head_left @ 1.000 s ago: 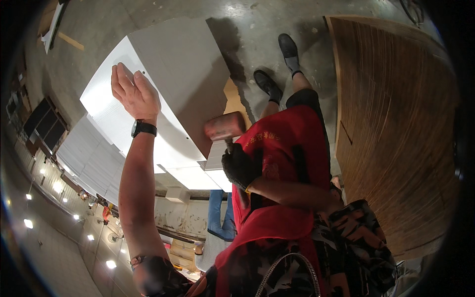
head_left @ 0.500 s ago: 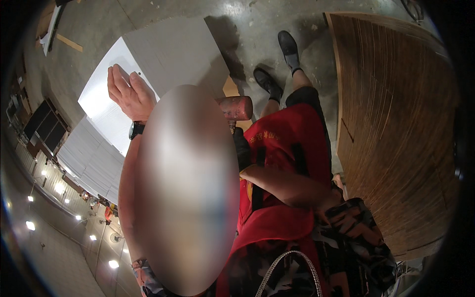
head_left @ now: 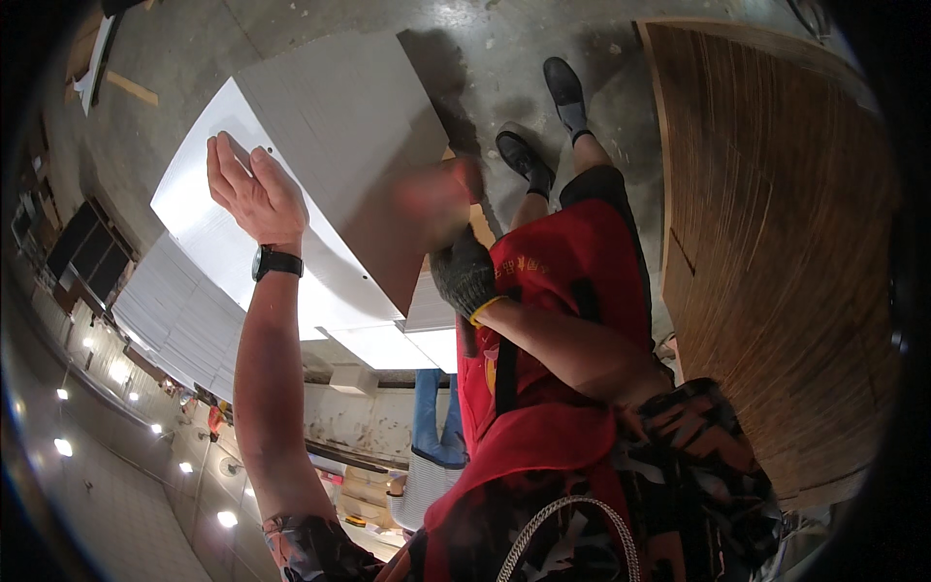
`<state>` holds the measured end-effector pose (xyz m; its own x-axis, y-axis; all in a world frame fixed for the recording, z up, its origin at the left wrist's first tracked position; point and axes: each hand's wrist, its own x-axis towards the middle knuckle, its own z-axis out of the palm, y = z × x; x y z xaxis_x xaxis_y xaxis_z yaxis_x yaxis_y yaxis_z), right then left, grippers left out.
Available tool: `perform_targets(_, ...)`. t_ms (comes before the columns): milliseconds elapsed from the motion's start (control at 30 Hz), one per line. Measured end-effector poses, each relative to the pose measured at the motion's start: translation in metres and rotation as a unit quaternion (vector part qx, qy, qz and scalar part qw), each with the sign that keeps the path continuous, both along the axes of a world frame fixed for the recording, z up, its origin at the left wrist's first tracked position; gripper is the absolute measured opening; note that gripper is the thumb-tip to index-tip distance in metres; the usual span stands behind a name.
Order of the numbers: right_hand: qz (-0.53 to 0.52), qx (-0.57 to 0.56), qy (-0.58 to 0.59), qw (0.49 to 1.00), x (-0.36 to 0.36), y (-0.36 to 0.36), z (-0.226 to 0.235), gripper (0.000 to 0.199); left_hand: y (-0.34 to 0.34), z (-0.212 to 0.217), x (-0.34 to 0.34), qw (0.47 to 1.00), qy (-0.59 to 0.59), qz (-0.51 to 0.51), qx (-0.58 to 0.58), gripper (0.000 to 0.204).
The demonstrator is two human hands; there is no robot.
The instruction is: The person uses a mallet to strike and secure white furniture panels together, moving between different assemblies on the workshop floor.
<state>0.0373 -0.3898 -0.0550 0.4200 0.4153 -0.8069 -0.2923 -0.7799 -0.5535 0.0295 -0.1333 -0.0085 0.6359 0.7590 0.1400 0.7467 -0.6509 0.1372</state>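
My left hand (head_left: 254,194), bare with a black wristwatch, lies flat with straight fingers on a large white panel (head_left: 330,116) that stands on the concrete floor. My right hand (head_left: 465,276), in a dark knit glove, is closed on the handle of a mallet. The mallet's reddish head (head_left: 436,199) is blurred by motion at the panel's brown edge. I wear a red apron (head_left: 572,291), and my black shoes (head_left: 524,160) are on the floor just past the panel.
A tall stack of brown wood sheets (head_left: 776,242) fills the right side. More white panels (head_left: 175,320) are stacked at the left. Another person in blue trousers (head_left: 436,417) stands close to my apron. Loose boards (head_left: 97,58) lie at the upper left.
The mallet head has swung along the panel's edge and is now blurred. My left hand has slid a little along the white panel.
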Motion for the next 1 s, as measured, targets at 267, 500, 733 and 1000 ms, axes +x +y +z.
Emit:
perform_targets(267,0.049,0.016,-0.005,0.999,0.005,-0.014,-0.035,0.032,0.0,-0.002,-0.001,1.0,-0.006,0.0,0.001,0.05)
perform_targets(500,0.11,-0.042,-0.057,0.991,-0.04,-0.026,-0.104,0.025,0.002,-0.001,0.004,1.0,-0.008,-0.011,0.011,0.05)
perform_targets(733,0.22,-0.097,-0.193,0.951,-0.039,-0.028,-0.139,0.021,0.003,-0.003,0.008,0.999,-0.027,-0.024,0.017,0.05)
perform_targets(1000,0.108,-0.036,0.005,0.994,-0.005,-0.013,-0.108,0.026,0.005,-0.003,-0.002,0.999,-0.013,-0.028,0.017,0.05)
